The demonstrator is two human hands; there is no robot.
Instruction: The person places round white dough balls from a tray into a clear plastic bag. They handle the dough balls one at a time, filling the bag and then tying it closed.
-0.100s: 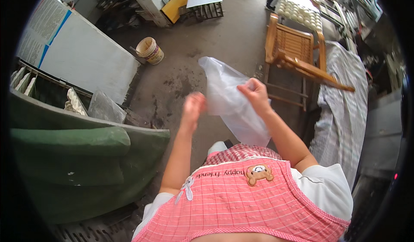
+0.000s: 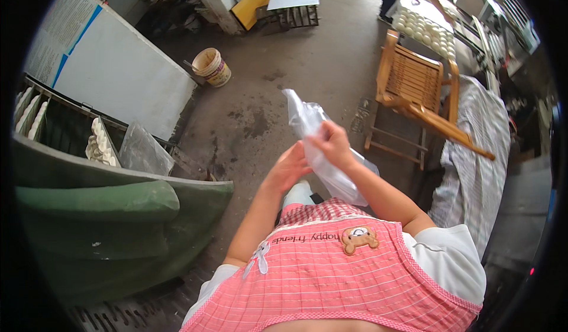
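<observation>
A clear plastic bag (image 2: 305, 110) hangs bunched in front of my apron, its upper end sticking out past my hands. My right hand (image 2: 332, 145) is closed on its middle, and the lower part (image 2: 346, 184) trails down below that hand. Against the bag's left side is my left hand (image 2: 289, 167), fingers stretched toward the right hand and somewhat apart. The left fingertips lie at the bag's edge; whether they touch it is hard to tell.
A wooden folding chair (image 2: 414, 77) stands to the right, near a cloth-covered surface (image 2: 473, 172). Round pale dough pieces (image 2: 423, 30) lie beyond it, beside another person. A bucket (image 2: 212, 67) is on the floor ahead. At left, a green cover (image 2: 106, 231) drapes a rack holding dough trays (image 2: 100, 145).
My left hand has come in toward the right hand, from apart to beside the bag. The spread bag is now gathered narrower, with my right hand shifted slightly left and down.
</observation>
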